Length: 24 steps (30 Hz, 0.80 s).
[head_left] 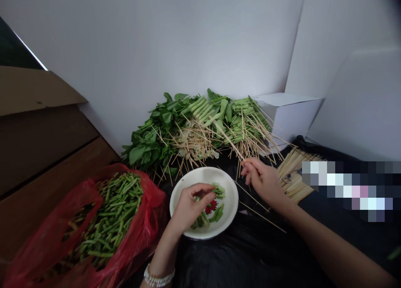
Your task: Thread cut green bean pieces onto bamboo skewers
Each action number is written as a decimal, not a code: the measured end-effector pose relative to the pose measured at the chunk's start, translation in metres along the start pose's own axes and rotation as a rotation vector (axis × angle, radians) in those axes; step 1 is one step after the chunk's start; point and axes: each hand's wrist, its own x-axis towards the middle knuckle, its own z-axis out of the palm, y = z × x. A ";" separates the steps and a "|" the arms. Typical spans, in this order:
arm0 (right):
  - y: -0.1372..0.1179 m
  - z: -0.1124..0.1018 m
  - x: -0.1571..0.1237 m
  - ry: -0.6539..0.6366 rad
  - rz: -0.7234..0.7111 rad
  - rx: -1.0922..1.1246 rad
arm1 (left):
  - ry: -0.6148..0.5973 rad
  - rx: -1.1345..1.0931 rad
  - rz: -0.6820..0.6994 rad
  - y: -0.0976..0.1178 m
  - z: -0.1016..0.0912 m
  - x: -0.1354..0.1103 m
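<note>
The right grip (261, 181) is closed on a bamboo skewer (230, 144); the left grip (191, 206) pinches shut over cut green stems (208, 215) in a white bowl (230, 200) (whether it holds one is hidden). Skewered greens (200, 121) lie far, a red plastic bag (153, 204) of stems near left.

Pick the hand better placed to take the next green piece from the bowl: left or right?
Left, likely: the left hand sits over the white bowl, at the cut green stems; the right hand pinches a bamboo skewer beyond the rim.
</note>
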 end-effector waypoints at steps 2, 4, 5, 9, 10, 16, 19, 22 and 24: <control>0.001 -0.005 0.005 0.033 0.134 0.185 | -0.022 0.044 0.014 -0.003 0.001 -0.001; 0.001 -0.012 0.013 0.057 0.209 0.314 | -0.004 0.054 0.024 -0.005 0.000 0.000; 0.001 -0.016 0.018 0.064 0.229 0.355 | 0.002 0.056 0.027 -0.005 -0.001 0.000; -0.004 -0.038 0.037 0.091 0.320 0.508 | -0.011 0.063 0.036 -0.006 -0.004 0.001; -0.006 -0.044 0.040 0.048 0.363 0.575 | -0.018 0.068 0.041 -0.006 -0.004 0.001; -0.012 -0.074 0.040 -0.173 0.492 0.692 | -0.026 0.067 0.054 -0.004 -0.004 0.001; 0.000 -0.080 0.051 -0.123 0.415 0.468 | -0.012 0.071 0.062 -0.003 -0.004 0.001; 0.025 -0.086 0.081 -0.056 0.363 0.145 | 0.012 0.098 0.075 -0.001 -0.005 0.001; 0.043 -0.091 0.107 -0.035 0.376 -0.201 | 0.023 0.114 0.084 -0.001 -0.005 0.001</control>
